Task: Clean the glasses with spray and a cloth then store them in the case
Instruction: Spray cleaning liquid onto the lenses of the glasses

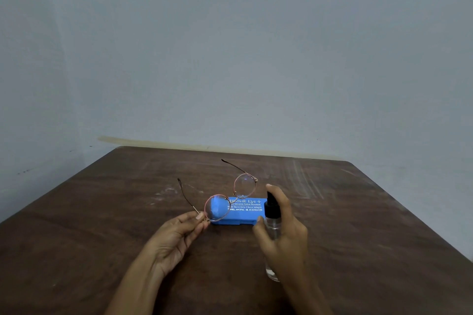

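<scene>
My left hand (pixel 176 235) pinches the hinge corner of round, thin-rimmed glasses (pixel 230 197), holding them above the table with both temples unfolded and pointing away. My right hand (pixel 284 233) grips a clear spray bottle (pixel 272 217) with a black pump top; the index finger rests on the pump, and the nozzle faces left toward the lenses. A closed blue glasses case (pixel 243 212) with white lettering lies on the table just behind both hands, partly seen through the near lens. No cloth is in view.
Everything sits on a dark brown wooden table (pixel 102 212) with scuffed marks. A plain pale wall (pixel 230 59) stands right behind its far edge. The table's left and right edges slope toward me.
</scene>
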